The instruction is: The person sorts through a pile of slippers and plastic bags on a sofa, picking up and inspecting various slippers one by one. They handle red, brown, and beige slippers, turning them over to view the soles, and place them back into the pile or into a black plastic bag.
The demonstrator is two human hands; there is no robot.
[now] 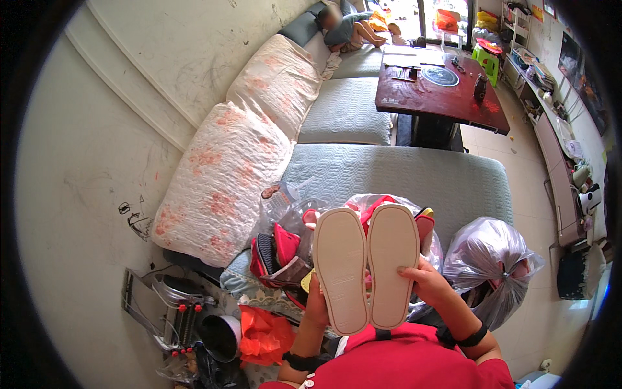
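A pair of cream slipper or shoe soles faces me side by side, upright in front of my chest, with a stitched line around each edge and faint embossed marks. My left hand (317,301) is around the outer edge of the left sole (340,272), most of its fingers hidden behind. My right hand (427,282) grips the right sole (392,262), its thumb pressed on the face. Whatever uppers lie behind the soles are hidden. Beyond them is a clear plastic bag (437,248) with red and pink footwear. Red slippers with dark ridged soles (266,250) lie to the left.
A tied translucent bag (495,262) stands on the right. A quilted sofa (398,170) runs ahead, past floral-covered cushions (233,180), to a dark red table (437,97). Another person (350,31) lies at the far end. A bucket (221,338) and orange plastic (265,335) are lower left.
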